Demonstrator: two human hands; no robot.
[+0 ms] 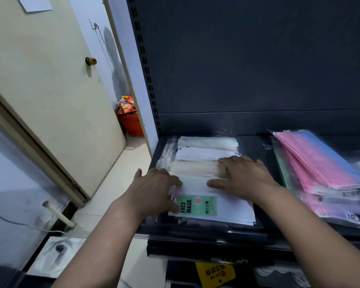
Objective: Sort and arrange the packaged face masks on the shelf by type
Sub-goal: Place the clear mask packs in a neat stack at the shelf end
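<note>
Both forearms reach up from the bottom of the view, bare, and meet over the dark shelf (206,238). The left grip (154,189) lies across the left edge of the pale mask packs (204,157), fingers laid flat and thumb down beside the green FACE MASK label (197,205). I see nothing curled under or pinched, so I read it as released. The right grip (244,175) is released too, fingers spread and pressed flat on top of the same packs, right of centre and a little farther back.

The packs overlap in a row running from the shelf's front lip to the back panel. Each one has its long axis left to right, and the labelled pack is at the front. The row sits directly under and between my two grips, with the left on its outer edge and the right on its upper face. Well apart to the right, on the same shelf, a pink-and-blue pile (320,163) leans askew.

My judgement is that the row is being squared up. The next move would press inward across the short way of the row, and the left grip is better placed to push. The slick wrappers may slide over one another if I press unevenly.
</note>
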